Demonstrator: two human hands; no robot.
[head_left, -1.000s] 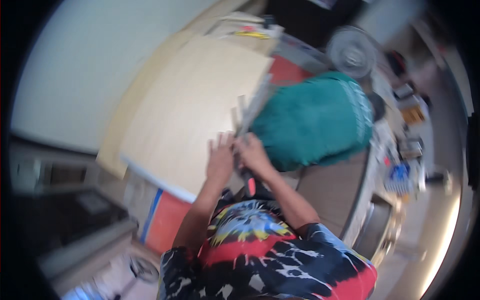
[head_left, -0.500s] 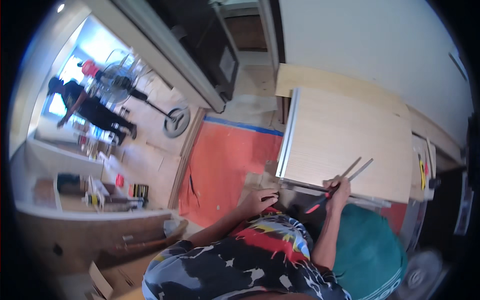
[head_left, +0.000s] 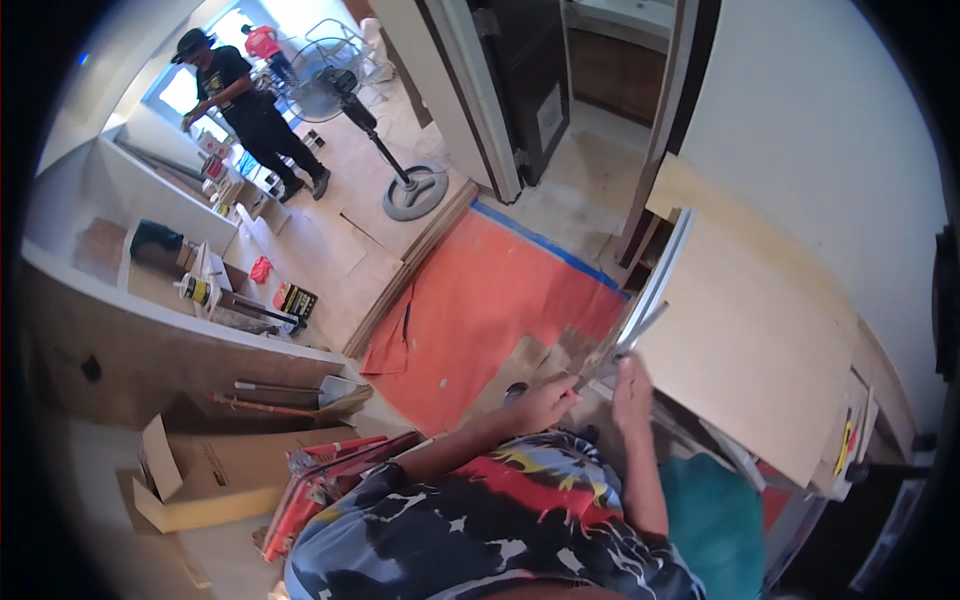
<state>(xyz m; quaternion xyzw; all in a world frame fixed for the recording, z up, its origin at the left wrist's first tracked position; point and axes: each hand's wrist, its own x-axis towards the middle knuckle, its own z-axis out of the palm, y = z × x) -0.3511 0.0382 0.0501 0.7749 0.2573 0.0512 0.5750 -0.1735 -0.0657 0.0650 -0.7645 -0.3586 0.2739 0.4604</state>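
Observation:
In front of my body, my left hand (head_left: pixel 545 402) is closed on a red-handled tool (head_left: pixel 571 393) with long grey metal blades; its exact kind is unclear. My right hand (head_left: pixel 631 395) is raised beside it, fingertips and thumb pinched on the metal part. That part slants up and right past the metal-edged side of a pale wood panel (head_left: pixel 745 350). The panel lies flat at worktop height to the right of both hands.
Orange sheeting (head_left: pixel 480 310) edged with blue tape covers the floor ahead. A cardboard box (head_left: pixel 230 475), red metal gear (head_left: pixel 300 495) and a broom (head_left: pixel 345 402) lie left. Beyond a raised floor edge stand a pedestal fan (head_left: pixel 400 180) and two people, one dark-clothed (head_left: pixel 240 95), one red-topped (head_left: pixel 263 42).
My view has swung left. The tool, earlier in my right hand over the panel, is now between both hands, with its red handle in my left. My left hand was free before.

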